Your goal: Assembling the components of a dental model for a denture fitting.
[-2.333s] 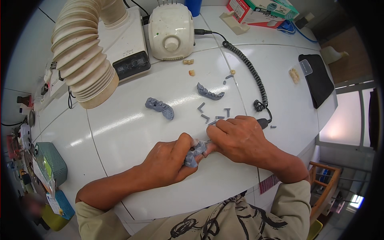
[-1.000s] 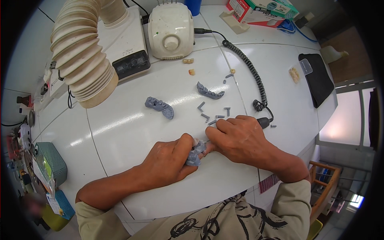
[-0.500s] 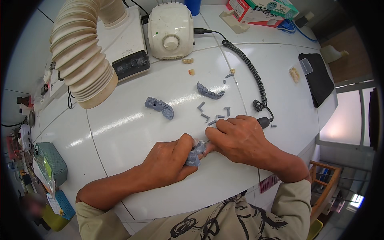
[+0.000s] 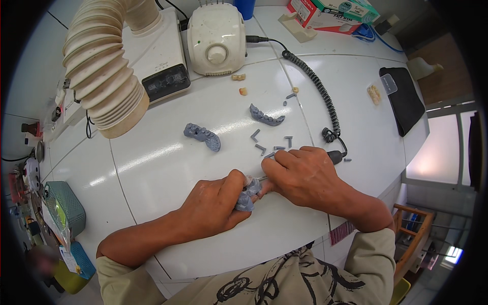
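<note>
My left hand (image 4: 211, 203) is closed around a grey dental model (image 4: 246, 200) near the table's front edge. My right hand (image 4: 305, 173) grips a rotary handpiece (image 4: 334, 156), whose dark rear end shows behind the knuckles. Its thin metal tip reaches toward the model; fingers partly hide where the two meet. Beyond my hands lie two more grey dental models, one curved (image 4: 267, 116) and one thicker (image 4: 202, 137). Several small grey pegs and angled bits, such as this L-shaped piece (image 4: 255, 134), are scattered just past my right hand.
A coiled black cord (image 4: 317, 84) links the handpiece to a cream control unit (image 4: 217, 39) at the back. A ribbed suction hose (image 4: 104, 71) hangs at the left. Small tan tooth pieces (image 4: 238, 77), a black pouch (image 4: 399, 99), boxes (image 4: 325, 19) and a green basket (image 4: 71, 206) stand around.
Almost nothing differs. My right hand and the handpiece have shifted very slightly, while my left hand keeps the model in the same place.
</note>
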Motion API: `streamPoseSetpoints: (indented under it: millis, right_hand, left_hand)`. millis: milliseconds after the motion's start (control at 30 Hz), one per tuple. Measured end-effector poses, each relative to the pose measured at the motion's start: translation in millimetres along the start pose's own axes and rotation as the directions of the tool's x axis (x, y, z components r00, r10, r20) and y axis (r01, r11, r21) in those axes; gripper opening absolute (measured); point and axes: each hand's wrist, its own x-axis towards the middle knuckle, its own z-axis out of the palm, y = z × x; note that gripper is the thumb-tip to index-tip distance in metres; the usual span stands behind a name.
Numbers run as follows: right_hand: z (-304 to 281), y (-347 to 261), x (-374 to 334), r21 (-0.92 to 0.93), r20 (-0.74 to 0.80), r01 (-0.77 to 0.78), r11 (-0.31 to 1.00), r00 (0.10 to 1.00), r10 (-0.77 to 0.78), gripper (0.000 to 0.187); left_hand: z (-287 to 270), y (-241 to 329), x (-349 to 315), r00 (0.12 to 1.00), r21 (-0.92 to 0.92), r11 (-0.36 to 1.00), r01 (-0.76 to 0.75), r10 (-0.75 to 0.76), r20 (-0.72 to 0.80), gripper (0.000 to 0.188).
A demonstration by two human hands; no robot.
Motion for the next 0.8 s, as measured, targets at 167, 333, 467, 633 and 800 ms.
streamPoseSetpoints:
  millis: [167,333,467,633,800]
  right_hand:
    - [-0.6,-0.2,0.0,0.01,-0.001,-0.003,1.0,1.0,0.003,0.042]
    - [2.2,1.7,-1.2,0.008,-0.004,0.004,1.0,1.0,-0.004,0.042]
    - [1.5,2.8,-0.8,0.021,-0.007,0.031,0.999,1.0,-0.03,0.043]
    - [3.6,2.7,-1.1,0.021,-0.033,0.013,1.0,0.999,-0.013,0.043]
    - [1.7,4.0,-0.8,0.019,-0.015,0.055,0.998,0.998,-0.054,0.043]
  left_hand:
    - [0.0,0.3,0.0,1.0,0.003,1.0,-0.004,0.004,0.005,0.051]
    - [0.0,-0.3,-0.2,1.0,0.005,1.0,-0.001,0.001,0.009,0.05]
    - [0.9,-1.1,-0.8,1.0,0.005,1.0,-0.024,0.024,-0.013,0.05]
    - [1.9,-2.4,-1.3,0.999,0.002,0.999,-0.039,0.039,-0.03,0.049]
    - [0.0,-0.5,-0.9,0.999,0.008,0.999,-0.033,0.033,-0.021,0.049]
